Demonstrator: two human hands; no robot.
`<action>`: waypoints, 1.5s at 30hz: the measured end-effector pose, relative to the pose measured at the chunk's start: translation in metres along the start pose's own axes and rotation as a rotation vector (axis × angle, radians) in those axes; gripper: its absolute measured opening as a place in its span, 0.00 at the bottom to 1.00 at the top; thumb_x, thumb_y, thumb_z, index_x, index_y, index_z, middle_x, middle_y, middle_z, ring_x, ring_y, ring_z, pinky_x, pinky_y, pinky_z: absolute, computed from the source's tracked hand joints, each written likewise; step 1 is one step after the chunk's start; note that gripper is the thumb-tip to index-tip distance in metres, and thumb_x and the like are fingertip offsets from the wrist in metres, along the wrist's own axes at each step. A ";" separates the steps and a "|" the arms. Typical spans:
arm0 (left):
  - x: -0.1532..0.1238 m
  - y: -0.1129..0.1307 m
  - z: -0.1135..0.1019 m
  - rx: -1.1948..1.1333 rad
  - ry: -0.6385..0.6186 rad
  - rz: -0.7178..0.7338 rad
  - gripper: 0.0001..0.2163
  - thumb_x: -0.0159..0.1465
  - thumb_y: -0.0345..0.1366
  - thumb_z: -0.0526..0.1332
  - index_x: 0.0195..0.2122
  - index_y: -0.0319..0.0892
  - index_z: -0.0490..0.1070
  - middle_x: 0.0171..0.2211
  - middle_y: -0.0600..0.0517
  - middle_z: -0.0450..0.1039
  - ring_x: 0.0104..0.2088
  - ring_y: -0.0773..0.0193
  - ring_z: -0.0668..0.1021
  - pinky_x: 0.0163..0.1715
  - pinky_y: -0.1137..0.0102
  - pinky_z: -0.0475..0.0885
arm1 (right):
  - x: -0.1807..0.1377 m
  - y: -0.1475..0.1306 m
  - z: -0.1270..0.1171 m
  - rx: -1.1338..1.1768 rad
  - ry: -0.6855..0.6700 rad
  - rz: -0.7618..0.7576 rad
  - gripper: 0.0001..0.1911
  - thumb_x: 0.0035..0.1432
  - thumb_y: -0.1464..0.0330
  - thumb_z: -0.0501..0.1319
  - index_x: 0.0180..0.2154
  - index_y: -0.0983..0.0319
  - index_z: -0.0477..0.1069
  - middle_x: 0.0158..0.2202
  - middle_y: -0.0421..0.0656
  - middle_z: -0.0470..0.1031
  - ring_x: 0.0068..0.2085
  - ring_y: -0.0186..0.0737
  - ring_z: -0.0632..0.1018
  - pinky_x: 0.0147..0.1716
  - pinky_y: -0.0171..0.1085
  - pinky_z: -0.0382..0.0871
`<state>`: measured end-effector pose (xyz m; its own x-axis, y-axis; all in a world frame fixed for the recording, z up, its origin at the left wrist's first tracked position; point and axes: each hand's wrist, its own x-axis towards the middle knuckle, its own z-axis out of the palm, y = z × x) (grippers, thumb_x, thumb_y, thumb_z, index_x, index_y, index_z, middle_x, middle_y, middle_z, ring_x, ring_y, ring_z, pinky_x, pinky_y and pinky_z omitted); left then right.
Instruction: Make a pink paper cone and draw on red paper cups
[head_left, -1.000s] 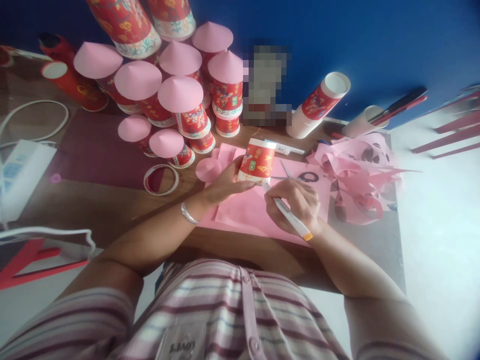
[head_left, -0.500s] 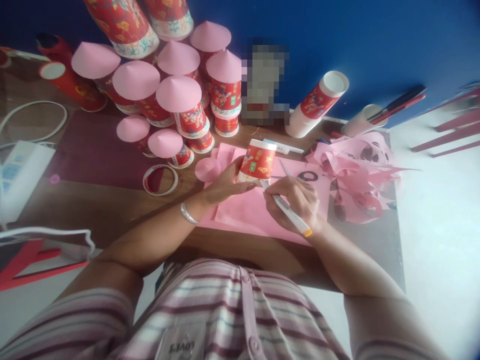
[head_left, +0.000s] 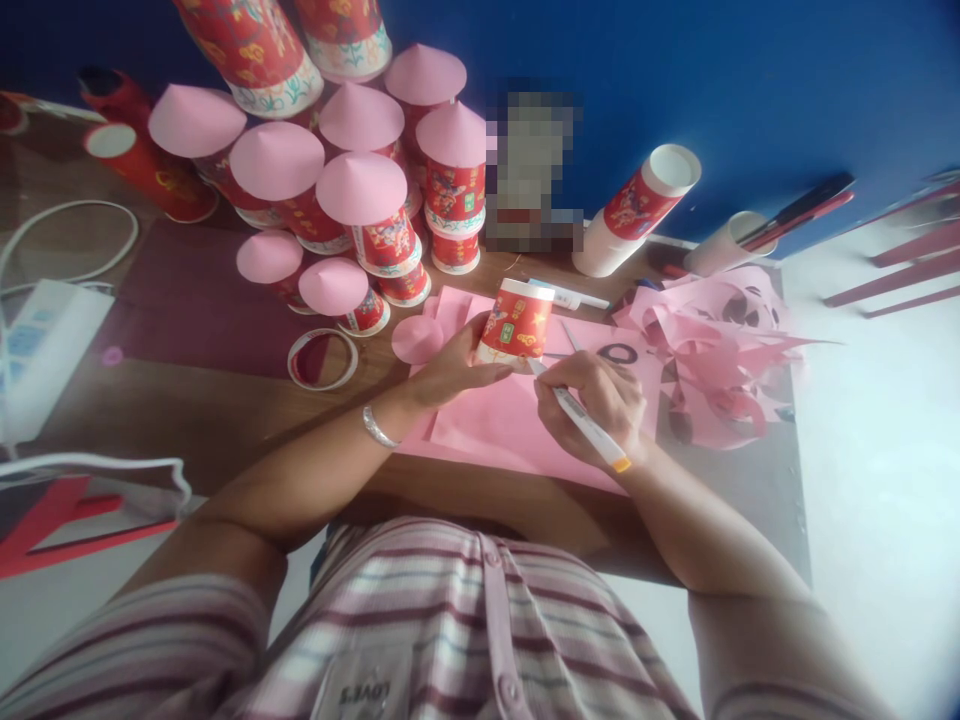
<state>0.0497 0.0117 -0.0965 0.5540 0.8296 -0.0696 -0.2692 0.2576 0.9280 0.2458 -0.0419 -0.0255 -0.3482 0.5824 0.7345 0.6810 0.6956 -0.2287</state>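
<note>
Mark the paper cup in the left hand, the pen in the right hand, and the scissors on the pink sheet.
paper cup (head_left: 517,325): head view, on its red printed side wall.
pen (head_left: 581,425): head view, on the white barrel.
scissors (head_left: 607,350): head view, on the black handle loop.

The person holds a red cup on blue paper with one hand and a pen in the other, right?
Not quite: the paper is pink, not blue. The head view shows the left hand holding the red cup on the pink paper, and the right hand holding a pen beside it.
</note>
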 end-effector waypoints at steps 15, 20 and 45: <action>0.000 -0.001 -0.001 -0.020 -0.021 0.012 0.32 0.58 0.43 0.75 0.61 0.51 0.67 0.58 0.45 0.73 0.59 0.46 0.76 0.61 0.42 0.68 | 0.002 0.000 -0.003 0.026 -0.017 -0.023 0.10 0.62 0.78 0.59 0.36 0.57 0.64 0.24 0.34 0.70 0.23 0.31 0.71 0.23 0.33 0.67; 0.000 -0.002 -0.002 -0.001 -0.008 0.017 0.31 0.58 0.41 0.75 0.61 0.53 0.67 0.59 0.47 0.73 0.61 0.46 0.75 0.63 0.42 0.67 | 0.001 0.001 -0.001 0.004 -0.006 -0.013 0.09 0.62 0.77 0.60 0.36 0.57 0.65 0.24 0.34 0.71 0.22 0.31 0.71 0.22 0.33 0.67; 0.000 0.000 0.000 -0.056 0.006 0.002 0.33 0.55 0.45 0.76 0.61 0.52 0.68 0.58 0.48 0.74 0.62 0.44 0.75 0.66 0.41 0.65 | 0.001 0.002 -0.001 -0.025 0.020 0.002 0.11 0.60 0.79 0.61 0.35 0.57 0.64 0.24 0.34 0.72 0.22 0.32 0.71 0.22 0.33 0.65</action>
<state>0.0498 0.0115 -0.0959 0.5488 0.8329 -0.0706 -0.3134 0.2833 0.9064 0.2471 -0.0407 -0.0248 -0.3341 0.5753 0.7466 0.6979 0.6834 -0.2143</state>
